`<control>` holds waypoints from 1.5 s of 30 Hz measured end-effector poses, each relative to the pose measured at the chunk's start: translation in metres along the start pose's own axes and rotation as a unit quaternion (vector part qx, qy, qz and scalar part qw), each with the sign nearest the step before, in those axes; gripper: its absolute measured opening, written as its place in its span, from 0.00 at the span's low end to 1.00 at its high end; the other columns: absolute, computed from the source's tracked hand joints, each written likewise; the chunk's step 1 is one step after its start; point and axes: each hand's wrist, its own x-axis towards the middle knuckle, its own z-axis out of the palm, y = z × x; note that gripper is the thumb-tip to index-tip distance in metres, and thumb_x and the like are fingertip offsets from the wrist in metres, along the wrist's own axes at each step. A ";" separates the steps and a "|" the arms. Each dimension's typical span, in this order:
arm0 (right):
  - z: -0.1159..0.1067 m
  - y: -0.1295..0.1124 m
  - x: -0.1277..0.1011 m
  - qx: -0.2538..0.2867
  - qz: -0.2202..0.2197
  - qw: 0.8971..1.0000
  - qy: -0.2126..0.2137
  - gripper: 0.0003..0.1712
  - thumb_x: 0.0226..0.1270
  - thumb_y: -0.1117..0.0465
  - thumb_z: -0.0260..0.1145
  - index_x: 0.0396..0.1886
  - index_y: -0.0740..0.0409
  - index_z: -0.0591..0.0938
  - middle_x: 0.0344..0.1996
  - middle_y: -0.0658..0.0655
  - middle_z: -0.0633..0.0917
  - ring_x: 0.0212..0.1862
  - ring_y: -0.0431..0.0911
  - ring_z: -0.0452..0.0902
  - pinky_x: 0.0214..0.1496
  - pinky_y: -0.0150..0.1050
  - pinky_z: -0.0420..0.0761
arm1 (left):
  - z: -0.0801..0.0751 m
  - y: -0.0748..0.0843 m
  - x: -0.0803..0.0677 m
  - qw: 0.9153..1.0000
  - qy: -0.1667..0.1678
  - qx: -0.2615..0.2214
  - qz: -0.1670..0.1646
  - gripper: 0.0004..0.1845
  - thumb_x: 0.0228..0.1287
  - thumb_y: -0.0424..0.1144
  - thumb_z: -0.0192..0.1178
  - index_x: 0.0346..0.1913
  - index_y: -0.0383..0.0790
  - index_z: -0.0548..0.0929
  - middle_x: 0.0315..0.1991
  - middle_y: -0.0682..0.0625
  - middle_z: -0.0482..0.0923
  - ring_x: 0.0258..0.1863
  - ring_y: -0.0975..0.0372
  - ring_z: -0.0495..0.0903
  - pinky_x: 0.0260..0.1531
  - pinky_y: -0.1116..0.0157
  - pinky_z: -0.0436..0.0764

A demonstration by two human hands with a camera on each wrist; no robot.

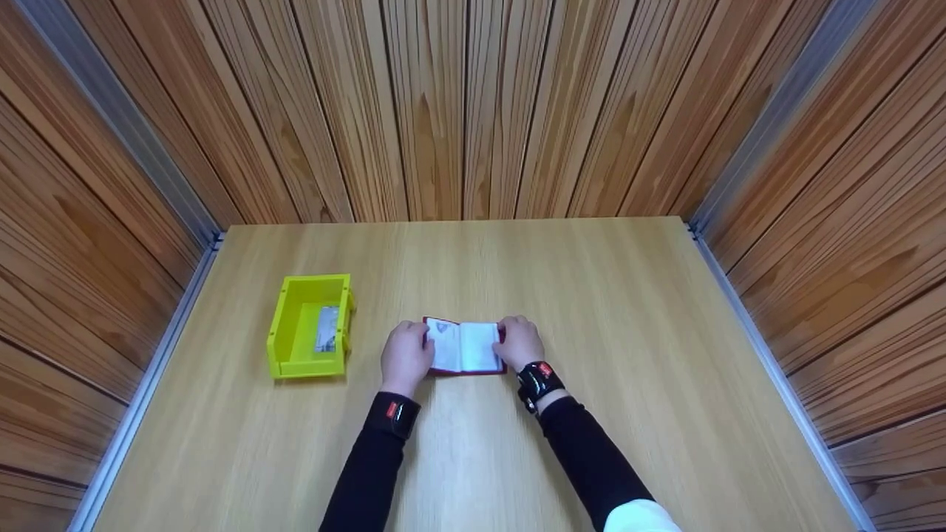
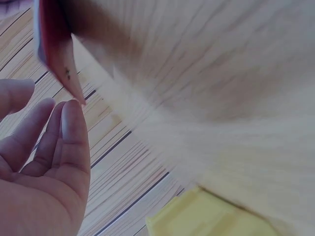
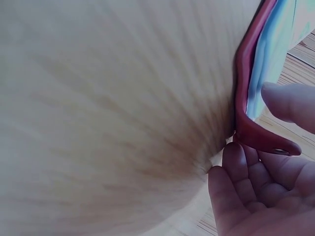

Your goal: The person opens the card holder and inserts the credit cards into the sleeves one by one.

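Note:
A small open booklet [image 1: 480,347] with a red cover and pale pages lies on the table between both hands. Grey print or a picture shows on its left page. My left hand [image 1: 407,357] holds the left edge; in the left wrist view its fingertips [image 2: 74,110] meet a corner of the cover [image 2: 61,64], the thumb set apart from them. At the right edge my right hand [image 1: 521,342] grips the booklet, thumb over the page side and fingers under the cover. The right wrist view shows a red flap [image 3: 268,140] with a small metal snap, above those fingers.
A yellow-green open bin [image 1: 281,347] stands left of the hands on the wooden table [image 1: 606,295]. Inside lies a flat, greyish card-like piece [image 1: 327,329]. Wood-panelled walls [image 1: 436,111] with metal corner rails enclose the table at the back and sides.

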 end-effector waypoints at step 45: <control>0.000 -0.001 -0.003 0.011 -0.005 1.000 0.007 0.20 0.54 0.65 0.73 0.47 0.68 0.82 0.44 0.64 0.80 0.50 0.59 0.74 0.54 0.51 0.74 | -0.127 -0.065 0.050 0.994 -0.014 0.040 -0.101 0.18 0.67 0.32 0.53 0.55 0.23 0.79 0.53 0.30 0.78 0.56 0.39 0.75 0.57 0.46 0.72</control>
